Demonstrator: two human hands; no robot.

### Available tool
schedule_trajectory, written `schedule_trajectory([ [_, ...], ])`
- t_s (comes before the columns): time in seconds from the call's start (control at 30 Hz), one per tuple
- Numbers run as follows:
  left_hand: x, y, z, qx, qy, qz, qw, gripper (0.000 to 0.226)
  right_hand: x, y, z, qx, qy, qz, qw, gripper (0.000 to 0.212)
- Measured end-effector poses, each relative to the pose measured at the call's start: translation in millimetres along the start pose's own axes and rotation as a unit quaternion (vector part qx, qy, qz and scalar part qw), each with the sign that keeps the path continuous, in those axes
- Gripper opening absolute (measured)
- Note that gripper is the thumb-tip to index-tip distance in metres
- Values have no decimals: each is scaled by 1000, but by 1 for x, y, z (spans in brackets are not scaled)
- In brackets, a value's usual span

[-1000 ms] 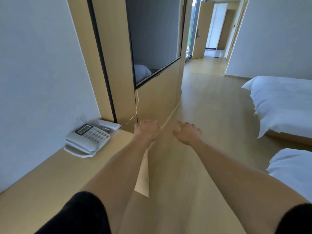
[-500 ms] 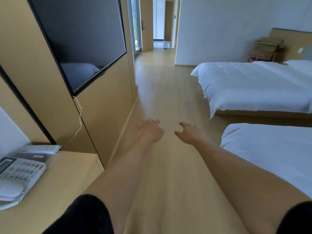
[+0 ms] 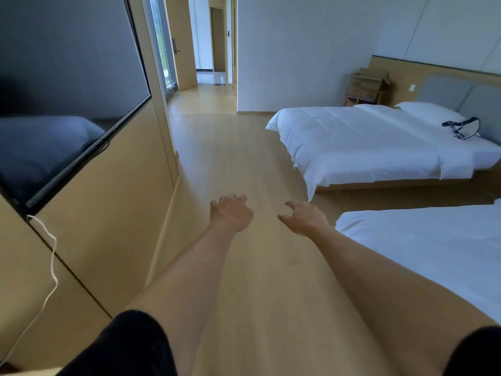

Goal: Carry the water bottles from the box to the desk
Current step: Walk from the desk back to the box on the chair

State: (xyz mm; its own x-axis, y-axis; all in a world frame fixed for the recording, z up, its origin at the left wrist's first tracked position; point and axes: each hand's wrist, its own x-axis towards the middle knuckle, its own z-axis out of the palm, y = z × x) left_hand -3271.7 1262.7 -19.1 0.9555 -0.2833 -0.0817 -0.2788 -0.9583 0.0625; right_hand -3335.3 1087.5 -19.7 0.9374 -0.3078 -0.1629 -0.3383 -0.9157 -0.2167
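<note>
Both my arms reach forward over the wooden floor. My left hand (image 3: 231, 213) hangs with loosely curled fingers and holds nothing. My right hand (image 3: 305, 217) is beside it, fingers relaxed and spread, also empty. An open cardboard box (image 3: 370, 77) sits on a small wooden stand in the far right corner, beside the far bed's headboard. No water bottles can be made out from here. Only a sliver of the desk (image 3: 29, 371) shows at the bottom left corner.
A wall-mounted TV (image 3: 65, 85) and wooden panelling line the left, with a white cable (image 3: 53, 264) hanging below. Two white beds stand on the right: the far bed (image 3: 366, 142) with a dark bag (image 3: 462, 127), the near bed (image 3: 433, 248). A hallway (image 3: 206, 99) opens ahead.
The view has swung right, away from the desk and telephone, toward the beds and the corner box. My hands stayed empty and out in front, fingers loosening slightly.
</note>
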Motion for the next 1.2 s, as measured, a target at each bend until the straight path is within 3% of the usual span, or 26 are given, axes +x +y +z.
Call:
schedule_trajectory([
  [0.5,181,-11,-2,-21,-37,18,999,47,175,-23,-7,-2,-9,8,1000,61],
  [1.2,526,60,-43,-59,-43,-31,997,51,545,17,-91,9,-26,-77,997,63],
])
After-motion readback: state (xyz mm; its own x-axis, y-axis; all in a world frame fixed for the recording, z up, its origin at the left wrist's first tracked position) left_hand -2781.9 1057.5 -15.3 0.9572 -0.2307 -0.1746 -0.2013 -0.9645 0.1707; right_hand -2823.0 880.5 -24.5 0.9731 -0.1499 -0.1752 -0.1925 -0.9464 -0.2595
